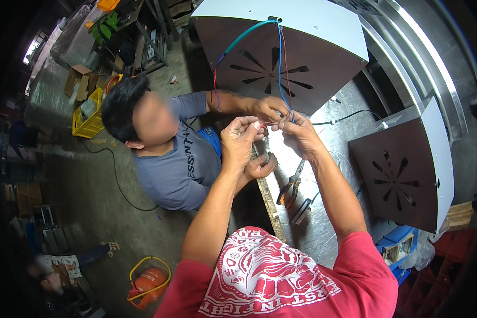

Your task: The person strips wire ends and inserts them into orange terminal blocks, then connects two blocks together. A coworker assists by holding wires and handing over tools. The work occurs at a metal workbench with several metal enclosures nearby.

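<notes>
While both hands pinch thin red and blue wires (279, 114) at frame centre | left hand (239, 142), right hand (300, 135) closed on strands | risk: co-worker's hand (270, 107) crowding could tug them loose | orange-handled pliers (290, 188) idle on metal tabletop (328, 153)

Metal fabrication or assembly workshop, not a home or office. Evidence: sheet-metal workbench (323, 212) with pliers (290, 188) lying on it, brown vented panels (281, 69) in white metal housings, loose coloured wires (278, 47), stainless ducting or trim (418, 58) along the right. Bare concrete floor (90, 180) with a trailing black cable (116, 175), a yellow crate (87, 114), cardboard boxes (79, 79), an orange gas cylinder (146, 281), and cluttered racks (138, 32) in back.
</notes>
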The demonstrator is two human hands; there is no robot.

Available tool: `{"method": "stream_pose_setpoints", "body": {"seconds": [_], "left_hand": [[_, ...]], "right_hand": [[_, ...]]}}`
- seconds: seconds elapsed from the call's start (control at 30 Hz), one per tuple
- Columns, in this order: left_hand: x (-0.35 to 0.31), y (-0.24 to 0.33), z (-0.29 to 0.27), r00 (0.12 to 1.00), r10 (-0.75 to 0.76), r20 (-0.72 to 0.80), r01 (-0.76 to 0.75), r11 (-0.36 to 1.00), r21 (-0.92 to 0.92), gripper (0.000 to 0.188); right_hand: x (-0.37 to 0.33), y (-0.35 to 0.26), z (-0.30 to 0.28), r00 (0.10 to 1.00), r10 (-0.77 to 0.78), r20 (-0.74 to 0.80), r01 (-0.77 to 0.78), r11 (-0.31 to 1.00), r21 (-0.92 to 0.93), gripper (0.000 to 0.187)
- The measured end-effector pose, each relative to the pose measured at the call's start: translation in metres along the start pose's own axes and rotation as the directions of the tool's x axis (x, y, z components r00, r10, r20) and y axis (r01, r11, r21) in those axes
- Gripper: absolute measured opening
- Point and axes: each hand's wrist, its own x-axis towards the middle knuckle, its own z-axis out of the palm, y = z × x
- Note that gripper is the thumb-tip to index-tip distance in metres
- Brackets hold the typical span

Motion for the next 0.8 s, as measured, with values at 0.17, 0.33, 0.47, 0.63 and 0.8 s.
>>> {"method": "stream_pose_setpoints", "body": {"seconds": [0.17,0.33,0.47,0.63,0.8], "left_hand": [[0.002,0.002,-0.002,1.000,0.000,-0.003,0.000,1.000,-0.020,0.020],[0.005,0.005,-0.001,1.000,0.018,0.011,-0.018,0.998,-0.064,0.013],[0.005,0.011,-0.003,1.000,0.012,-0.001,-0.012,1.000,-0.011,0.014],[0.008,0.013,-0.006,0.998,0.053,-0.017,-0.054,0.998,-0.026,0.016],[0.008,0.016,-0.001,0.999,0.049,-0.020,-0.049,0.999,-0.023,0.021]], "right_hand": [[-0.016,-0.009,0.018,0.556,-0.828,0.073,0.448,0.225,-0.865,0.064],[-0.026,-0.014,0.050,0.546,-0.644,0.536,0.621,-0.119,-0.775,0.055],[-0.006,-0.017,0.055,0.731,-0.561,0.389,0.447,-0.036,-0.894,0.035],[0.001,-0.014,0.044,0.752,-0.508,0.420,0.495,0.015,-0.869,0.013],[0.002,-0.012,0.042,0.783,-0.522,0.338,0.492,0.189,-0.850,0.012]]}}
